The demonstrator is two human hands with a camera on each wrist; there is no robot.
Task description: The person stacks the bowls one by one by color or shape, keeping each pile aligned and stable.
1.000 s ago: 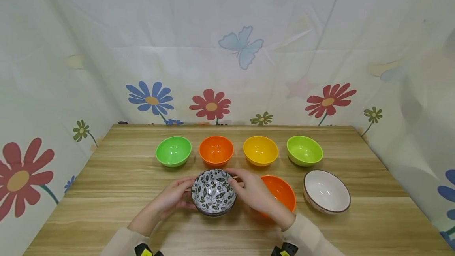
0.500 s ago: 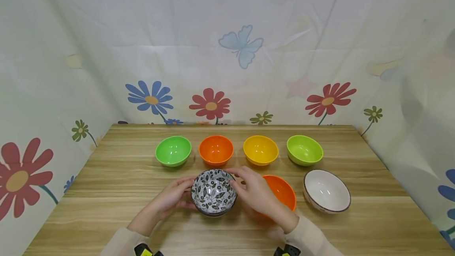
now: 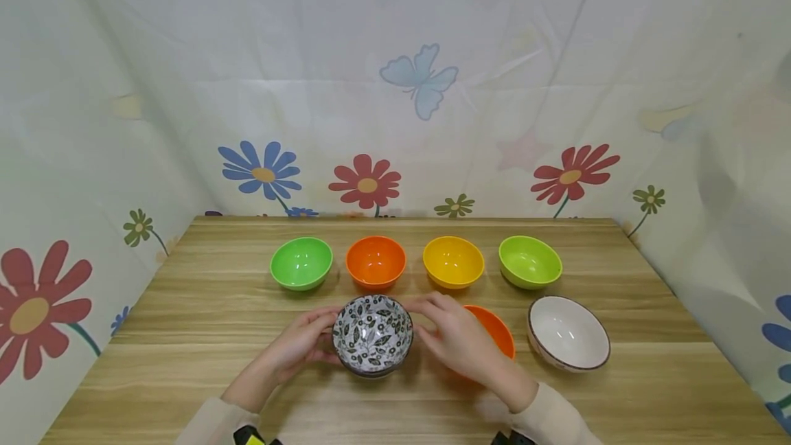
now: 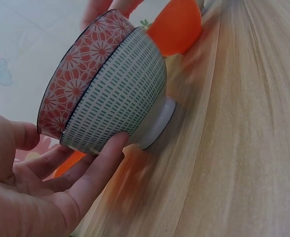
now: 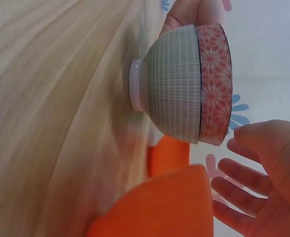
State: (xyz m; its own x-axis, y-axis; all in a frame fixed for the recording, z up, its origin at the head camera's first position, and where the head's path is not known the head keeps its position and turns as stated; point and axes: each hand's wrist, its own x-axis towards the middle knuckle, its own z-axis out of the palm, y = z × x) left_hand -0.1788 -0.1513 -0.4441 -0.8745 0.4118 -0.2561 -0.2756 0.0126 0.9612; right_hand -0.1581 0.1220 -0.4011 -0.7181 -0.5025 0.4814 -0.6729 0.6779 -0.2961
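Note:
Two nested bowls are near the middle of the table; the upper one shows a black leaf-patterned inside (image 3: 372, 335). In the left wrist view, the upper bowl (image 4: 76, 86) has a red floral outside, and the lower bowl (image 4: 123, 94) is pale with green dashes and a white foot close over the wood. My left hand (image 3: 299, 342) grips their left side, thumb at the rim and fingers against the lower wall. Just right of the rim is my right hand (image 3: 457, 342); the right wrist view shows its fingers (image 5: 243, 175) spread apart and holding nothing.
Behind stand a green bowl (image 3: 302, 264), an orange bowl (image 3: 375, 263), a yellow bowl (image 3: 453, 262) and a lime bowl (image 3: 529, 262). Another orange bowl (image 3: 497, 332) is partly hidden by my right hand. A white bowl (image 3: 568, 332) with a dark rim sits farther right.
My right hand has let go of the nested bowls' rim and moved slightly right. The left hand and the bowls stay in place.

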